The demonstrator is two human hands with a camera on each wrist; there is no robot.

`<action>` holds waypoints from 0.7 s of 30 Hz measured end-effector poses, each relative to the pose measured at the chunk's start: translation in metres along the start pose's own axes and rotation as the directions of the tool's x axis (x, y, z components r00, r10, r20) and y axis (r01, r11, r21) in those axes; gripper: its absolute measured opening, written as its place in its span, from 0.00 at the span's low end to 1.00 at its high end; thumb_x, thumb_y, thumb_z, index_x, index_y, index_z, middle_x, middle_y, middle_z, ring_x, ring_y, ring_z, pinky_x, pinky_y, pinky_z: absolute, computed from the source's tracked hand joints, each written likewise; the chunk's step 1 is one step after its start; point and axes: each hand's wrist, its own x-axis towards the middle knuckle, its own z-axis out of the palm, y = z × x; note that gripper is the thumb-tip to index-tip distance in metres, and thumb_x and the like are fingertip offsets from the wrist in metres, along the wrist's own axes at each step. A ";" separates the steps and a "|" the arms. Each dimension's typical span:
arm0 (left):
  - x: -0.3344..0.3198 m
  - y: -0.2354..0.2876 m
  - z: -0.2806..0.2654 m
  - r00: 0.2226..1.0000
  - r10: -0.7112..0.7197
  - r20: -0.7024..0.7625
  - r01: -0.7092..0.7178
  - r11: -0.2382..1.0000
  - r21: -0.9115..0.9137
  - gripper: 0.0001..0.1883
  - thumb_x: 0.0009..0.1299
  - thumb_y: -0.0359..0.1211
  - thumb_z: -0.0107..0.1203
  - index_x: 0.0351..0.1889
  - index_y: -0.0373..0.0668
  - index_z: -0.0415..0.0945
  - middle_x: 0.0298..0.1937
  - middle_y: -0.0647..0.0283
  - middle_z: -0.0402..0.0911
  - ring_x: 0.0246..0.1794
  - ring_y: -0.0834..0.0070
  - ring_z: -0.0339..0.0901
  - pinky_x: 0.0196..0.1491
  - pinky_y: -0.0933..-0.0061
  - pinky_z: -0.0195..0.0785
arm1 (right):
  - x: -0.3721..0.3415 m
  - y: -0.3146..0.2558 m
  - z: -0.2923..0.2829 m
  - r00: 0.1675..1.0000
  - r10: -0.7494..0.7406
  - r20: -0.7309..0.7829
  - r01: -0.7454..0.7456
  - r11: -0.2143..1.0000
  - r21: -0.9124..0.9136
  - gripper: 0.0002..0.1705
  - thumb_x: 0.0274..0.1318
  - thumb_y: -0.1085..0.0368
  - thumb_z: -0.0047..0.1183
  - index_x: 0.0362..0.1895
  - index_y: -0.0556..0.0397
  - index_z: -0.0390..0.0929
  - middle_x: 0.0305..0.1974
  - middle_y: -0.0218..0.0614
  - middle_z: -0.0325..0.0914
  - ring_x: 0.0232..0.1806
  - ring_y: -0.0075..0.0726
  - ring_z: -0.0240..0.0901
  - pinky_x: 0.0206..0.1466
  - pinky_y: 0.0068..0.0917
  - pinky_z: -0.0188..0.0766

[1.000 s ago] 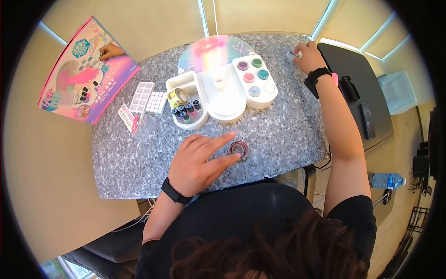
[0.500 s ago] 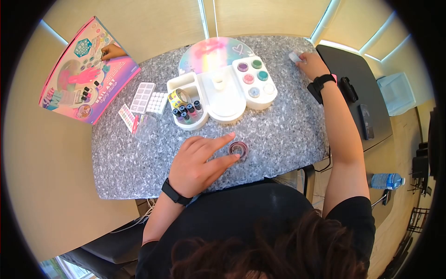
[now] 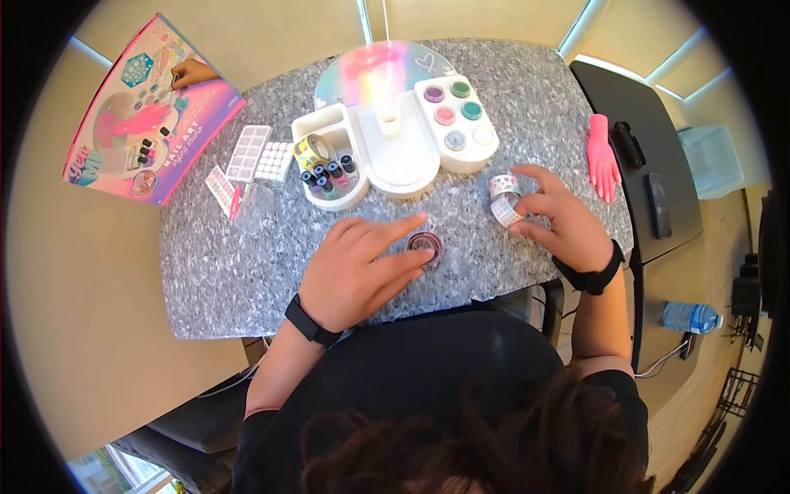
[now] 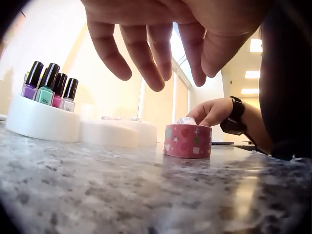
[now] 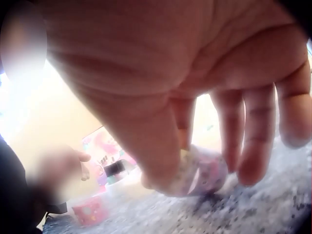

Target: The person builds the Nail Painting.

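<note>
Lying flat, the pink tape (image 4: 187, 142) shows stars.

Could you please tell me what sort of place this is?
Probably an indoor room, perhaps in a home or office, with a table set out for nail crafts. The signs are the nail art box, the polish bottles and what look like ceiling lights.

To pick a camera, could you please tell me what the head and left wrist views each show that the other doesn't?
Only the head view shows the pink model hand and water bottle. Only the left wrist view shows ceiling lights. Both show the left hand, right hand, pink tape roll and nail polish bottles.
</note>
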 end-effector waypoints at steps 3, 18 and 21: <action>0.013 0.006 0.002 0.994 -0.107 -0.005 0.107 0.988 0.109 0.25 0.67 0.36 0.76 0.64 0.54 0.87 0.75 0.64 0.83 0.64 0.60 0.83 0.68 0.53 0.70 | 0.001 -0.021 0.002 1.000 0.014 0.019 -0.016 0.997 0.076 0.12 0.57 0.65 0.78 0.41 0.50 0.87 0.79 0.47 0.71 0.58 0.51 0.77 0.59 0.43 0.76; 0.016 0.003 0.002 0.997 -0.037 -0.061 0.038 0.999 0.013 0.18 0.60 0.29 0.75 0.46 0.51 0.81 0.72 0.64 0.85 0.67 0.59 0.81 0.72 0.49 0.70 | 0.025 -0.056 0.039 0.929 -0.369 -0.015 0.356 0.885 0.301 0.14 0.57 0.62 0.79 0.39 0.49 0.85 0.60 0.37 0.79 0.51 0.48 0.82 0.52 0.41 0.80; 0.009 0.004 0.002 0.998 -0.021 -0.067 0.024 0.999 0.046 0.19 0.60 0.28 0.75 0.46 0.52 0.81 0.71 0.66 0.85 0.66 0.61 0.81 0.72 0.48 0.69 | 0.026 -0.060 0.043 0.903 -0.428 -0.022 0.416 0.863 0.285 0.14 0.56 0.61 0.79 0.38 0.47 0.83 0.55 0.34 0.80 0.49 0.49 0.83 0.51 0.42 0.80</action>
